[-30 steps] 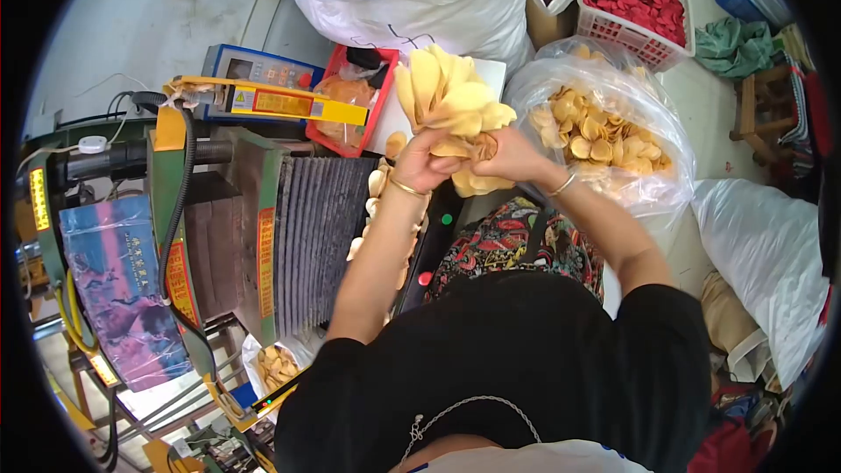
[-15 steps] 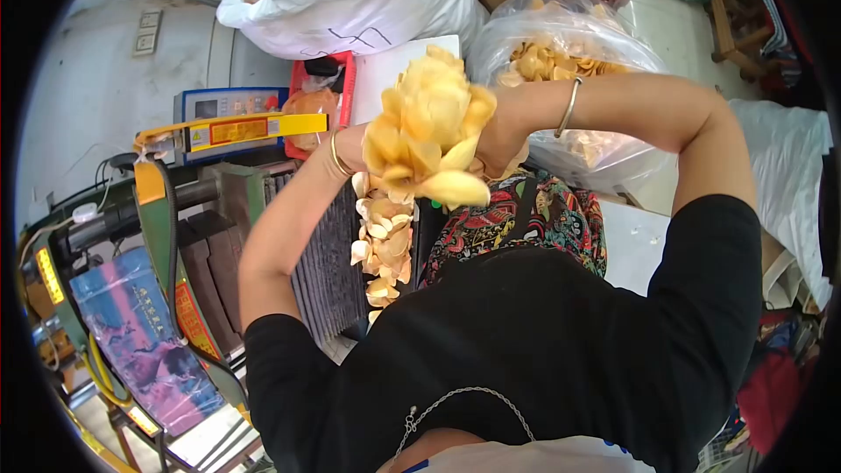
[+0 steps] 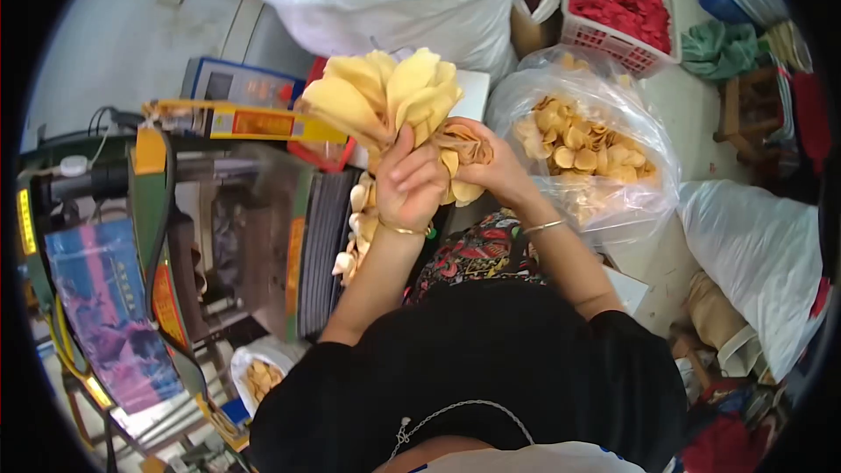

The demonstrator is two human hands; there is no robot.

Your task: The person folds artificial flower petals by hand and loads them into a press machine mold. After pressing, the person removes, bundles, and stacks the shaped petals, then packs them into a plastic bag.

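Observation:
My left hand is closed round the base of a large pale-yellow artificial flower, its layered petals fanned upward and to the left. Close beside it, my right hand grips a bunch of tan, curled petals; whether these belong to the same flower I cannot tell. Some yellow petals hang between the two hands. Below and left of my left hand, a row of cream petal pieces runs along the edge of a dark ridged block.
A white sack of tan petals stands at the back. To the right are a clear plastic bag of petals and a basket of red pieces. A machine with a yellow arm stands left. A patterned cloth covers my lap.
The flower has tipped over to the left, showing its side and base. My hands have come down from behind it, and my right arm has drawn inward. The view has shifted.

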